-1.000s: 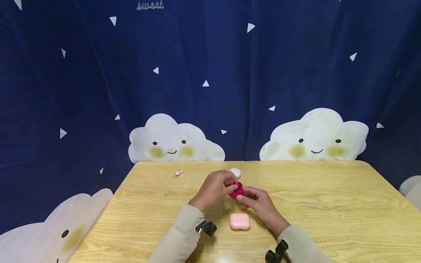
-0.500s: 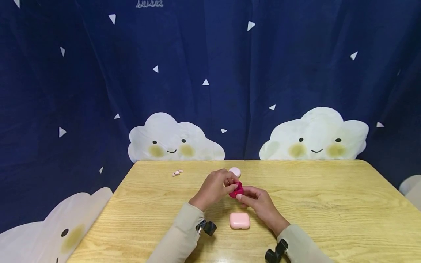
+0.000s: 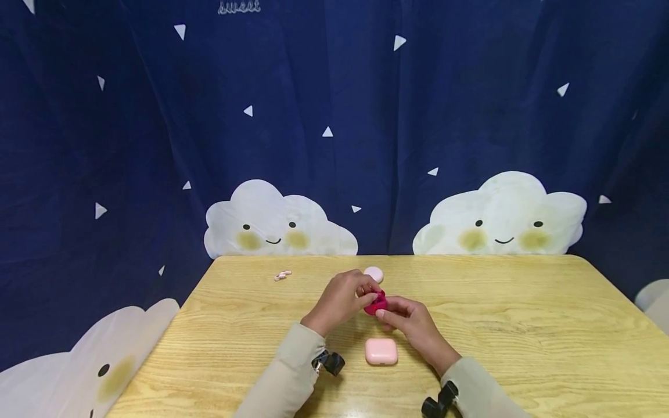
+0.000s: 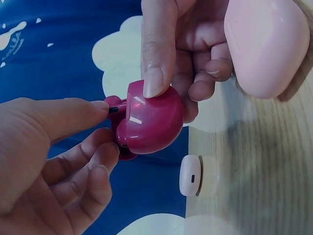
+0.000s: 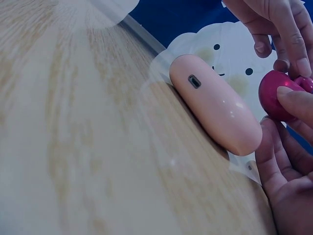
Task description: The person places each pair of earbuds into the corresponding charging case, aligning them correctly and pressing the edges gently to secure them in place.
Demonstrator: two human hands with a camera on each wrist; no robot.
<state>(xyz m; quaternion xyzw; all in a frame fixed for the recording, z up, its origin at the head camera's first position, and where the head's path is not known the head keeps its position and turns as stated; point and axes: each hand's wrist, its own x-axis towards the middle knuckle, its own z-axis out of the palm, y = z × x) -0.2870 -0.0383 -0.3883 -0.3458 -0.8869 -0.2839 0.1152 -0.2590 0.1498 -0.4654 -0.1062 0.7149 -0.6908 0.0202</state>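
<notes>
A glossy magenta earbud case is held up above the table, its lid raised. My right hand grips its rounded body, the thumb lying on the outer face. From the other side my left hand pinches a magenta earbud with a dark end, at the mouth of the case. The lid and the inside are mostly hidden by fingers. Nearer to me on the table lies a closed pink earbud case, with a charging port that shows in the right wrist view.
Behind my hands a small pale pink round case rests on the wooden table. Two pale pink earbuds lie at the back left. A dark blue curtain with clouds hangs behind the table's far edge.
</notes>
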